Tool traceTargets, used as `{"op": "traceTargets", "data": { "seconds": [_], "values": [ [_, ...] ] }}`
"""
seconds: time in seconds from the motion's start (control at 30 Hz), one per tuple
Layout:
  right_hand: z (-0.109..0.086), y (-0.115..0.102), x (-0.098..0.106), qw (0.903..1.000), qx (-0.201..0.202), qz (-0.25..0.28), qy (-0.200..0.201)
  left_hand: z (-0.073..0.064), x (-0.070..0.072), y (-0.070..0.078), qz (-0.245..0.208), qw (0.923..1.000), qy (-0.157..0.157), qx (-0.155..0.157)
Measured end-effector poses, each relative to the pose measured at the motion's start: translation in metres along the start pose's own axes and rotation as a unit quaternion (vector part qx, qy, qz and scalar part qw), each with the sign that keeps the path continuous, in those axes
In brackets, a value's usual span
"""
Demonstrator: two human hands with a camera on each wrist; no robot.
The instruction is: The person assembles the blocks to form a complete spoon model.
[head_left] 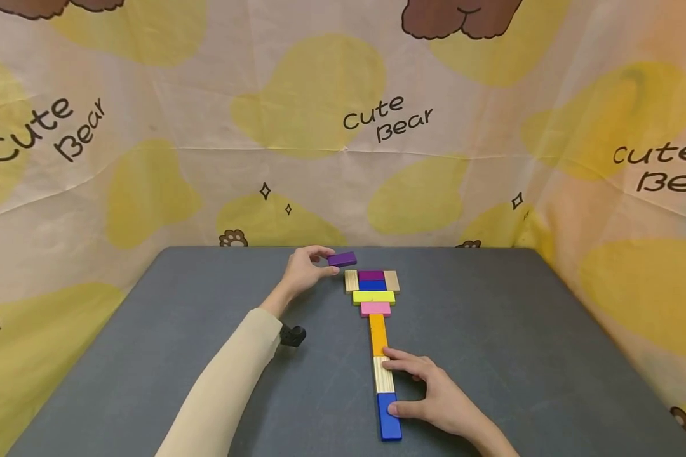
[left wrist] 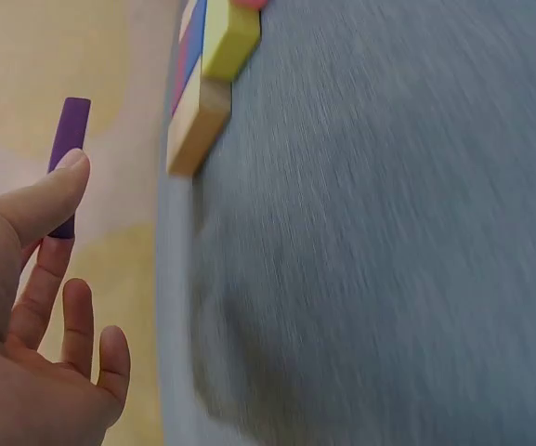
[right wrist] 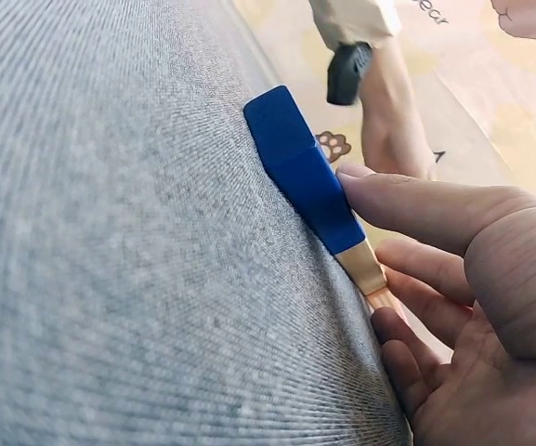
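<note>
In the head view my left hand (head_left: 304, 271) pinches a purple wooden block (head_left: 343, 259) between thumb and fingers, near the table's far edge. The left wrist view shows that block standing out past the thumb. A line of blocks runs toward me: pink (head_left: 375, 309), orange (head_left: 378, 333), plain wood (head_left: 383, 382) and blue (head_left: 389, 422). My right hand (head_left: 439, 395) touches this line, thumb on the blue block and fingertips by the plain and orange ones. Beyond the pink block lies a yellow-green block (head_left: 373, 297).
At the line's far end, a second purple block (head_left: 371, 275) and a second blue block (head_left: 373, 285) lie between two plain wooden blocks (head_left: 392, 282). Everything rests on a grey table (head_left: 491, 317). A printed cloth (head_left: 320, 114) hangs behind it.
</note>
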State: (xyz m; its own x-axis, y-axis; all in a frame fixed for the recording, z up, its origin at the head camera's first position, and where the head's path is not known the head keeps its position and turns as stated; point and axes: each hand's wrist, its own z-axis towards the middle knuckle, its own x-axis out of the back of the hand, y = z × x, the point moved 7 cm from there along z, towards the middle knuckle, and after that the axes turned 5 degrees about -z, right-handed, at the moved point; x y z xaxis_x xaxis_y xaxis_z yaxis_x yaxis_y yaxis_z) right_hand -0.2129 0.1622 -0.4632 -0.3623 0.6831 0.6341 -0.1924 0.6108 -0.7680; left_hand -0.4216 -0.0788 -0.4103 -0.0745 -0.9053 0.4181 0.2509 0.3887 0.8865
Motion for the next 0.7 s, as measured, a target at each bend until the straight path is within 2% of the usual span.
{"op": "traceTargets", "data": {
  "seconds": [0.33,0.47,0.7],
  "values": [
    [-0.002,-0.002,0.002,0.9999,0.009,0.003,0.004,0.019,-0.04,0.011,0.008,0.9999,-0.002,-0.01],
    [-0.002,-0.002,0.003,0.9999,0.014,0.006,0.003,0.023,-0.046,0.014,0.004,0.9999,-0.001,-0.012],
    [-0.002,-0.001,0.004,0.9998,0.017,0.005,0.005,0.03,-0.047,0.012,0.007,0.9999,0.006,-0.008]
  ]
}}
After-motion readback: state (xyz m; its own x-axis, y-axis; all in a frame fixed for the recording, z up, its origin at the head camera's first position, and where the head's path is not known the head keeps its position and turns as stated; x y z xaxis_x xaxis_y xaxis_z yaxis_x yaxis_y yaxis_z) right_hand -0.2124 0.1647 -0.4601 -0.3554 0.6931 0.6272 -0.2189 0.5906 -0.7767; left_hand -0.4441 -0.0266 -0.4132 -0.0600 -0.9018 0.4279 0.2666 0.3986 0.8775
